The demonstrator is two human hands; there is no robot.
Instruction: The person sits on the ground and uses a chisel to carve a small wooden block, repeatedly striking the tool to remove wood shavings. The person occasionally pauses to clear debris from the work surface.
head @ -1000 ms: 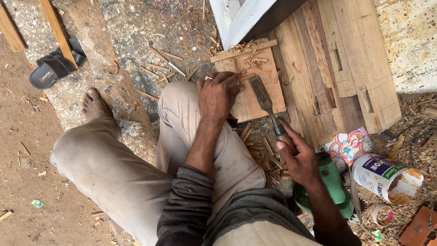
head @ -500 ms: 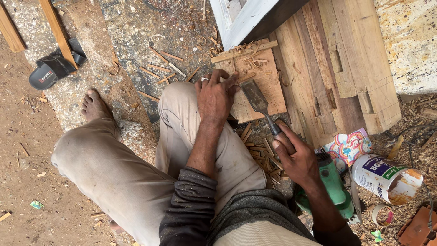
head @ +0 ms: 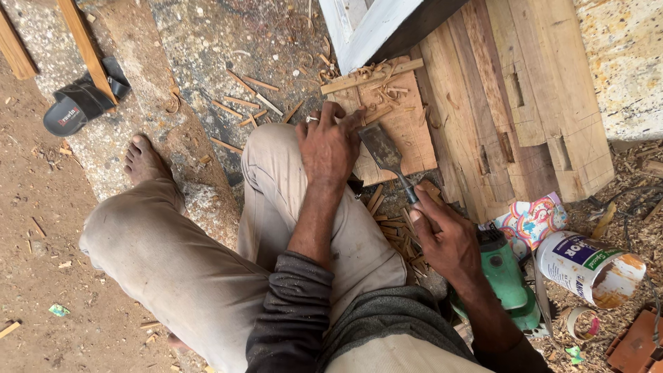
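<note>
My right hand (head: 445, 238) grips the handle of a wide-bladed chisel (head: 385, 150), whose steel blade rests on a flat wooden board (head: 407, 131) on the ground. My left hand (head: 330, 144) lies over my raised knee, fingers pressing the board's near edge right beside the blade. A thin wood strip (head: 373, 76) and curled shavings lie along the board's far edge. My bare foot (head: 143, 159) rests on a concrete ledge at the left.
Stacked timber pieces with cut mortises (head: 525, 117) lie to the right. A green power tool (head: 507, 280), a tipped paint can (head: 587, 266) and a colourful packet (head: 532, 217) sit by my right arm. A black sandal (head: 79, 103) lies far left. Wood chips litter the ground.
The chisel blade has moved left and forward onto the board, closer to my left hand. My left hand stays on the board's edge.
</note>
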